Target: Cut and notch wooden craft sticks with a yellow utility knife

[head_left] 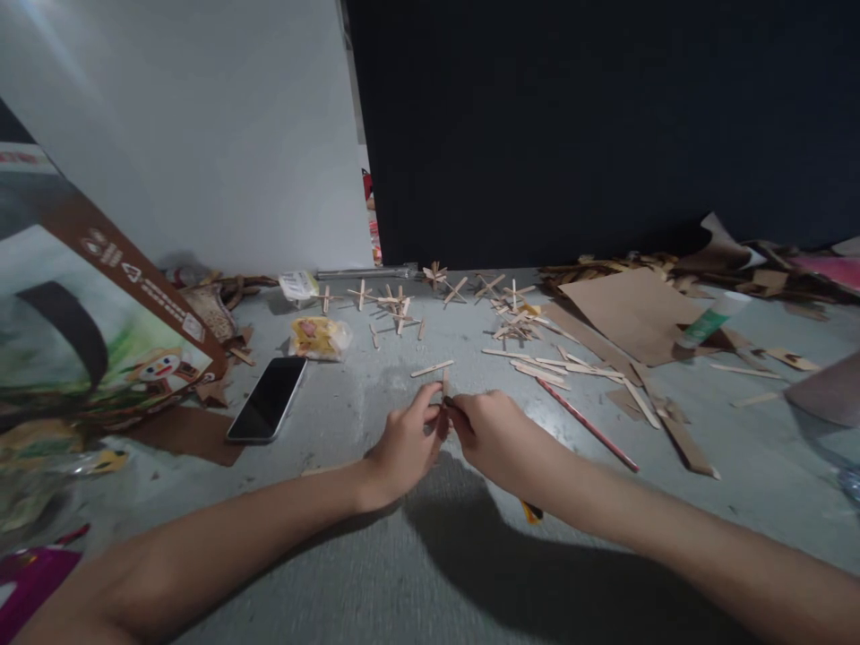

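My left hand [408, 441] is closed, its thumb and fingers pinching a short wooden craft stick [444, 382] that points away from me. Against those fingertips my right hand [494, 437] is closed too. A small dark bit shows at its fingertips, but I cannot make out what it is. Just beyond both hands another wooden stick [432, 368] lies flat on the grey table [363, 573]. The yellow and black end of an object [530, 512] shows beneath my right wrist; the rest is hidden.
Sticks joined in crosses [455, 290] stand at the back. Loose sticks [571, 365] and a red pencil [588, 424] lie to the right, near brown cardboard [632, 313] and a glue stick [713, 320]. Leftward are a phone [267, 399], a yellow packet [318, 339] and a printed box [100, 296].
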Demonstrator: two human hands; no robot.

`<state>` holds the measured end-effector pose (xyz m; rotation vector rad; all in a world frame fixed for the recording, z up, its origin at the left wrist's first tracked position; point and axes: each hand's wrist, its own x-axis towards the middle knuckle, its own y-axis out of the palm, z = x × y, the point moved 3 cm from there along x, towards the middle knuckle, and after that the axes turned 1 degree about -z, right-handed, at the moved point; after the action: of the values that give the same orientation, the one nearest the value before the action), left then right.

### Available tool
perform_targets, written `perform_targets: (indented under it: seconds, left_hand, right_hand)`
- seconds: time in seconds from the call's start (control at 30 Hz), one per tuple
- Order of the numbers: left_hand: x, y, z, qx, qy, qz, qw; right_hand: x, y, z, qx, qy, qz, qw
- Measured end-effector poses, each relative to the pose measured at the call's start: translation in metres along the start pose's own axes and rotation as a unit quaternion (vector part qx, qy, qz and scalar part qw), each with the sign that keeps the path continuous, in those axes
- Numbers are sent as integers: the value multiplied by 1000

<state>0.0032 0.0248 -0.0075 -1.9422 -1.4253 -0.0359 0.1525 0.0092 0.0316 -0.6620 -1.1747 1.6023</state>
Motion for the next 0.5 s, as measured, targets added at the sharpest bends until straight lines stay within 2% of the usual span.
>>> perform_targets:
  seconds: [0.07,0.2,0.37,0.5]
  left_hand:
    - [1,-1,1,-4,-2,-13,1000]
    - [7,-3,3,-12,-14,-23,1000]
    - [14,-2,-5,3,18,-5,1000]
    - [20,7,-15,-12,1,6,1000]
  right_hand:
    - [-1,-3,1,1,15,-6,1000]
    - [-2,-8,3,39,35,21,998]
    - [-12,-18,3,46,48,11,998]
    - [-25,-28,6,16,54,18,998]
